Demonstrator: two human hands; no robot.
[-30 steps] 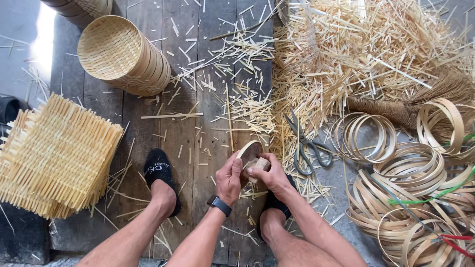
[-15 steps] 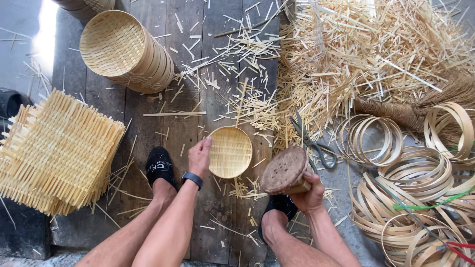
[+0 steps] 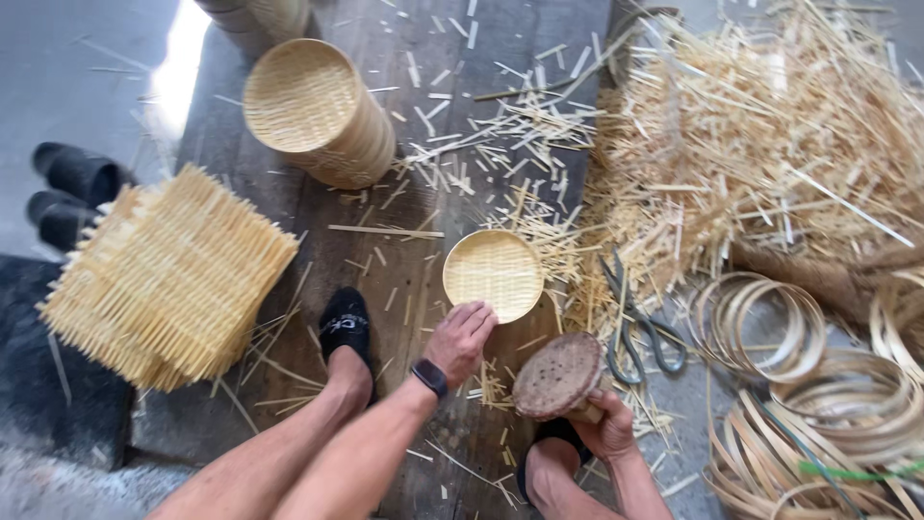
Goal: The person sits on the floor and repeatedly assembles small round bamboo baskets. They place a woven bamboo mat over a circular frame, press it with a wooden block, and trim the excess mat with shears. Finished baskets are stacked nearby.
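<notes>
Our left hand (image 3: pixel 462 339) has just released the small round woven bamboo tray (image 3: pixel 493 274), fingers loose; our right hand (image 3: pixel 604 424) still grips the brown wooden block (image 3: pixel 558 376).

A basket-weaving workshop: bamboo splints (image 3: pixel 770 144), bent hoops (image 3: pixel 818 404), stacked woven baskets (image 3: pixel 318 111).

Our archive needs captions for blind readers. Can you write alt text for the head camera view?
Seen from above, a person's left hand touches a small round woven tray on a plank floor, while the right hand grips a round wooden block. Bamboo offcuts, scissors, bamboo hoops and stacked woven mats surround them.
</notes>
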